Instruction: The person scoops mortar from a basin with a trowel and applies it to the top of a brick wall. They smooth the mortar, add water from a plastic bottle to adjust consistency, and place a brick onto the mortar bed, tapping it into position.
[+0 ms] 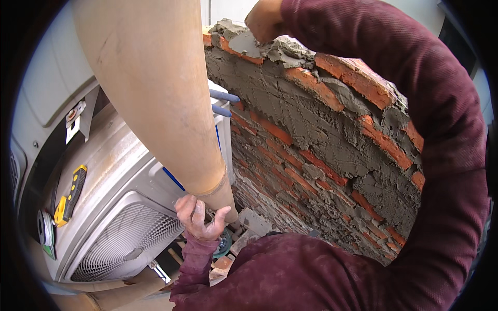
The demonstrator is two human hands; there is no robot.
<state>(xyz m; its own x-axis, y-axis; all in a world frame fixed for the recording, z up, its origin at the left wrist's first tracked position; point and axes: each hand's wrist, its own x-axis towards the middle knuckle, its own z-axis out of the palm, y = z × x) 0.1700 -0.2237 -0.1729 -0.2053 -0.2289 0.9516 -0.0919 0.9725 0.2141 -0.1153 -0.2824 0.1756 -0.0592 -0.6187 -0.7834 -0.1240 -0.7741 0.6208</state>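
My left hand (201,217) is at the lower middle, against the lower part of a large beige pipe (155,93), its fingers bent and apart, its thumb out to the side. My right hand (264,20) reaches up to the top of an unfinished brick wall (337,145), its fingers closed; what they hold is hidden. Just below it are a flat grey patch (244,44) and lumps of wet grey mortar (288,49) along the top course. Grey mortar is smeared unevenly over the orange bricks.
Left of the pipe stands an outdoor air-conditioner unit (127,233), with a yellow-black utility knife (70,194) and a tape reel (45,233) on it. A metal bracket (75,116) and two blue-grey pipes (223,96) are nearby. Rubble (249,223) lies low between unit and wall.
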